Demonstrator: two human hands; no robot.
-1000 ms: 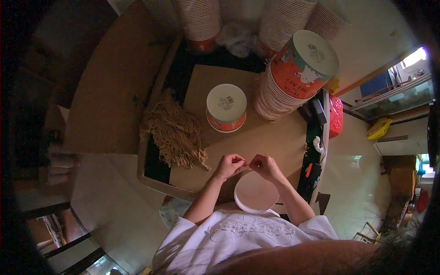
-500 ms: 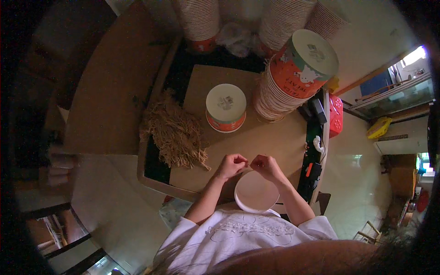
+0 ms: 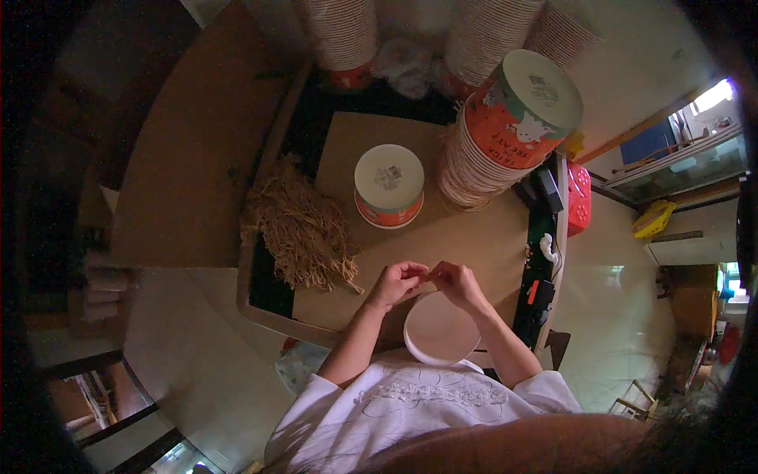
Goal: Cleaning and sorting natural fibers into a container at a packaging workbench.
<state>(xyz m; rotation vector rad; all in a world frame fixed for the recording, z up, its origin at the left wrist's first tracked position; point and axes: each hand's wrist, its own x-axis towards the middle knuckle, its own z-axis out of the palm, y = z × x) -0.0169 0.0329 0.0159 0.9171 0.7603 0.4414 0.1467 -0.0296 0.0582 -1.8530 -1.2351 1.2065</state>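
My left hand (image 3: 399, 284) and my right hand (image 3: 458, 286) meet fingertip to fingertip just beyond the far rim of a white paper bucket (image 3: 442, 332). Both hands are closed in a pinch; what sits between the fingers is too small and dim to make out. The bucket rests close against my shirt, its pale inside facing up. Left of my hands lies a heap of brown twine cords (image 3: 304, 229). Farther off, an orange paper bucket (image 3: 389, 186) stands upside down, its pale round base uppermost.
A tall stack of nested orange-and-green buckets (image 3: 513, 118) stands at the back right, cords around their rims. More bucket stacks (image 3: 343, 39) and a clear plastic bag (image 3: 407, 67) line the back. Cardboard (image 3: 450, 245) covers the table. A black-and-orange tool (image 3: 540, 294) lies along the right edge.
Both hands have shifted very slightly away from me, still pinching together. The bucket and everything around it look the same.
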